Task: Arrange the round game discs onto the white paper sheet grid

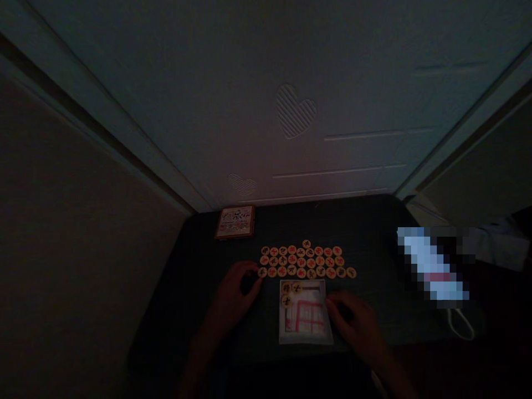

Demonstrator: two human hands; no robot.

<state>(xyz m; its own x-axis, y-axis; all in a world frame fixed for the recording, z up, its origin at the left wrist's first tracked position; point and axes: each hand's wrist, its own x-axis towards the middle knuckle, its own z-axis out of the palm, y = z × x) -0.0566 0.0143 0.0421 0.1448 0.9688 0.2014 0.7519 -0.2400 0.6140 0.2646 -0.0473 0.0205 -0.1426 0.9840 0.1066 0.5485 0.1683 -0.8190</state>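
Disc point(262, 272) ending the nine-to-three row point(311, 273) touches my nearer left hand point(238, 288) at two o'clock; my right hand point(359, 320) meets the three-o'clock edge of the tray point(305, 339); whether either pinches, I can't tell.

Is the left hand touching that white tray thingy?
Apart: the head view shows dark tabletop between the left hand and the white tray.

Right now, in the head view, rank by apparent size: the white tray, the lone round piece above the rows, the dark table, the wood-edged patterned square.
Dark table
White tray
Wood-edged patterned square
Lone round piece

The tray sits nearer the camera than the square, so their true sizes are unsure.
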